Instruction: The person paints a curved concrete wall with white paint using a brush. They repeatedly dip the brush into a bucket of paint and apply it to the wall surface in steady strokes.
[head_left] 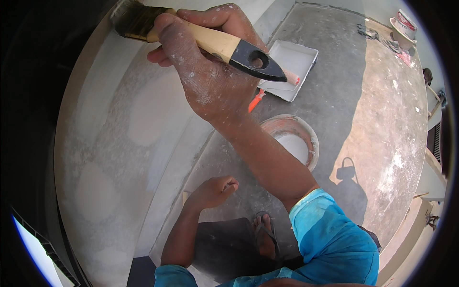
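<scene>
My right hand (205, 67) is raised high and grips a wide paintbrush (210, 40) with a pale wooden handle and a black end; its dark bristles touch the patched grey-white wall (110, 143) at the top left. My left hand (215, 190) hangs low by my side with its fingers curled, holding nothing that I can see. Directly below, on the concrete floor (373, 110), stands a round paint bucket (292, 138) with white paint in it.
A white paint tray (292, 67) with an orange-handled roller lies on the floor beyond the bucket. Another bucket (405, 26) stands at the far right corner. My sandalled foot (265, 234) is below. A shadow of a bucket falls at the right.
</scene>
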### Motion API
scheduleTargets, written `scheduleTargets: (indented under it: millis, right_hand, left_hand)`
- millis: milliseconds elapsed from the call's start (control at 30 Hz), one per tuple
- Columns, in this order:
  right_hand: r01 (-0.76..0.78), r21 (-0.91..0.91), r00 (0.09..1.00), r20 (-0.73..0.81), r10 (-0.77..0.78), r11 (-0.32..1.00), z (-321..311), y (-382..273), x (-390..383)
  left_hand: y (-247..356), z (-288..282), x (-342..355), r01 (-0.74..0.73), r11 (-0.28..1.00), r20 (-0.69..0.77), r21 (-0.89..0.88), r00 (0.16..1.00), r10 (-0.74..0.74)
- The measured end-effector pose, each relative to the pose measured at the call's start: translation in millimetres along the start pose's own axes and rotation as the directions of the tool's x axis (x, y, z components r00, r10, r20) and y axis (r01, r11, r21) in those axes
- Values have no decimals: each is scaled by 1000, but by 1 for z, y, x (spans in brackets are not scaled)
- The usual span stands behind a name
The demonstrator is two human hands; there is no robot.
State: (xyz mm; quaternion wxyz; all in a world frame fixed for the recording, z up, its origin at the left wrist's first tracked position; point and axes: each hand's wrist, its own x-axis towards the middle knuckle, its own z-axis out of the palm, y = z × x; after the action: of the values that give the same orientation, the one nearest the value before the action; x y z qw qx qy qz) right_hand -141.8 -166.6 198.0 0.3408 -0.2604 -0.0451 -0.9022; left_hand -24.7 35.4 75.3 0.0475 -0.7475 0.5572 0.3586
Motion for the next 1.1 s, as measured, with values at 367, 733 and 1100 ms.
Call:
scheduleTargets:
  millis: [367,733,1100]
  right_hand:
    - [-179,115,984,21,178,977,8,-10,-21]
    - [-364,121,912,247,327,924,-3,-47,-45]
    - [-527,308,850,189,492,792,-31,-43,-14]
  left_hand:
    - [-8,4,0,-26,999,-23,-25,999,25]
    - [4,4,-9,-169,986,-166,6,972,168]
    - [3,0,1,-11,1000,-8,-3,1000,11]
